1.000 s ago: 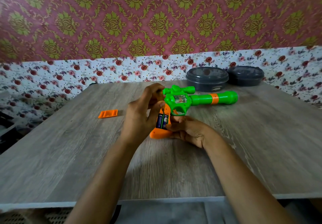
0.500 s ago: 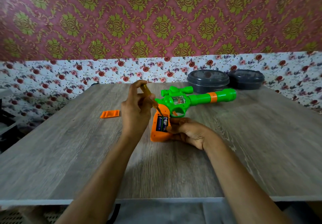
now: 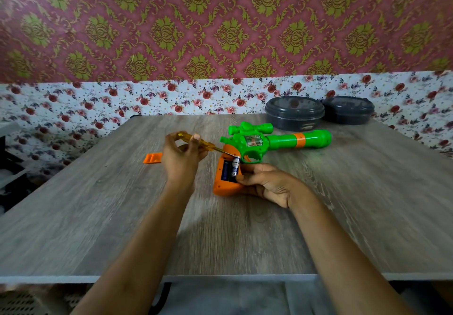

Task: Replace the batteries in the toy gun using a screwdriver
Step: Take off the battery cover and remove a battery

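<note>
The toy gun (image 3: 255, 143) lies on its side near the middle of the counter (image 3: 98, 216), with the open bay in its orange handle facing up. The left grip (image 3: 182, 157) is clenched round the yellow screwdriver (image 3: 196, 141), whose tip reaches the top of the battery bay. The right grip (image 3: 267, 183) grasps the handle's lower edge, thumb just beside the bay. One battery (image 3: 235, 166) sits tilted with its upper end lifted out, while the second battery (image 3: 225, 171) lies seated beside it. The main risk from here, as I judge it, is that the lifted cell springs free and rolls away over the smooth surface if the tip levers too hard. The blade could also slip and bend a contact or scar the plastic, and the gun could twist if the right grip loosens. The orange cover (image 3: 153, 158) rests apart to the left, easy to knock. The counter is grey wood-grain laminate. Two dark lidded containers (image 3: 294, 113) sit at its far edge, against floral paper below a maroon and gold damask wall.
</note>
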Demonstrator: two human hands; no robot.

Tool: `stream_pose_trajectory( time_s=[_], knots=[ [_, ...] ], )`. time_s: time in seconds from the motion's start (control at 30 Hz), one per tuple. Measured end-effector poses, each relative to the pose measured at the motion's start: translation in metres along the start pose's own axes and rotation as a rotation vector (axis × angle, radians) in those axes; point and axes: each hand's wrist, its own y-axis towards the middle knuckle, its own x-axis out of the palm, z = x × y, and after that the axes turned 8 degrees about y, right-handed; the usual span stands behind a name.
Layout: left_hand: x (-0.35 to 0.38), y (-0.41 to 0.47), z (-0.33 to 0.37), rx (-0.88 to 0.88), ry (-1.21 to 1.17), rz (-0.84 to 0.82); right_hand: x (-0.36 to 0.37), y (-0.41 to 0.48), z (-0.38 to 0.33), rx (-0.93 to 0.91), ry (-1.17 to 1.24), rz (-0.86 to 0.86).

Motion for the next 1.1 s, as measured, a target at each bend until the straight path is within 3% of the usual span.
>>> stream_pose_trajectory(
  time_s=[0.2, 0.33, 0.43, 0.53, 0.6, 0.8, 0.93, 1.1],
  knots=[
    [-0.001, -0.001, 0.009, 0.055, -0.176, 0.092, 0.001, 0.0, 0.0, -0.006, 0.017, 0.009],
    [-0.007, 0.004, 0.01, 0.098, -0.162, 0.13, 0.002, -0.001, 0.0, -0.025, 0.041, 0.017],
    [-0.006, 0.003, 0.004, 0.12, 0.153, -0.004, 0.001, -0.001, -0.001, -0.047, 0.052, 0.03],
    [0.001, -0.004, 0.0, 0.077, 0.516, -0.281, 0.0, 0.001, -0.001, -0.084, 0.066, 0.063],
    [0.004, -0.009, -0.001, 0.036, 0.634, -0.452, -0.001, 0.002, 0.0, -0.103, 0.058, 0.086],
    [0.005, -0.009, -0.004, 0.045, 0.675, -0.477, 0.001, 0.005, 0.003, -0.122, 0.015, 0.109],
    [0.007, -0.01, -0.007, 0.086, 0.709, -0.43, 0.005, 0.008, 0.003, -0.193, -0.17, 0.286],
    [0.008, -0.009, -0.008, 0.14, 0.729, -0.418, 0.003, 0.013, 0.01, -0.552, -0.554, 0.536]
  ],
)
